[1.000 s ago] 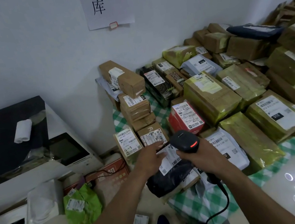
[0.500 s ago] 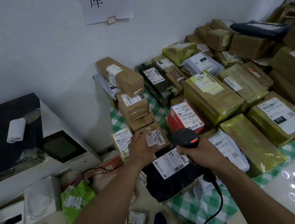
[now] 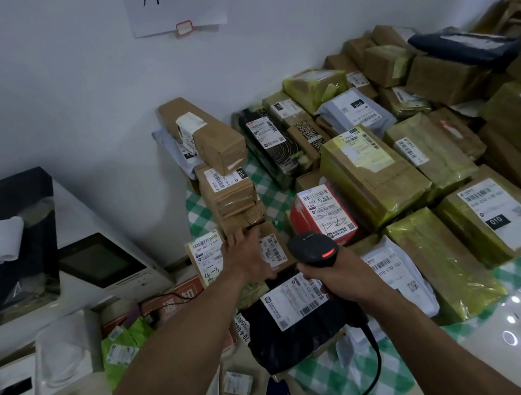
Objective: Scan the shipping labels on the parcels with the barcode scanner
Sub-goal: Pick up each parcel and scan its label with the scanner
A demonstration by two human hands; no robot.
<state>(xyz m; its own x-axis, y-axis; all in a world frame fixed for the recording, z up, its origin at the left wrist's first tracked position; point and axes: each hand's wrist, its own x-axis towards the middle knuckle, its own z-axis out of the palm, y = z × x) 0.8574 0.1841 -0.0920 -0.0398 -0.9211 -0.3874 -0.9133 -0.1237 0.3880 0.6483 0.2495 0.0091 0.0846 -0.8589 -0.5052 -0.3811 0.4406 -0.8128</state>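
My right hand (image 3: 331, 280) grips the handle of a black barcode scanner (image 3: 313, 250) with a red light on its head, its cable hanging down toward me. The scanner hovers above a black bag parcel (image 3: 296, 330) with a white label (image 3: 293, 301). My left hand (image 3: 245, 255) reaches forward with straight fingers onto a small brown box (image 3: 271, 247) with a white label, at the foot of a stack of small brown boxes (image 3: 230, 199). A box with a handwritten label (image 3: 209, 258) stands just left of it. A red box (image 3: 323, 217) sits right of my left hand.
Many taped brown parcels (image 3: 370, 178) cover a green checked cloth (image 3: 348, 387) to the right. A white machine with a dark screen (image 3: 100, 264) and a black-topped unit (image 3: 0, 250) stand at left. Green bags (image 3: 122, 350) and loose labels lie on the floor.
My left hand let go of the black bag's label and moved forward and up onto the small brown box. The scanner stayed over the black bag.
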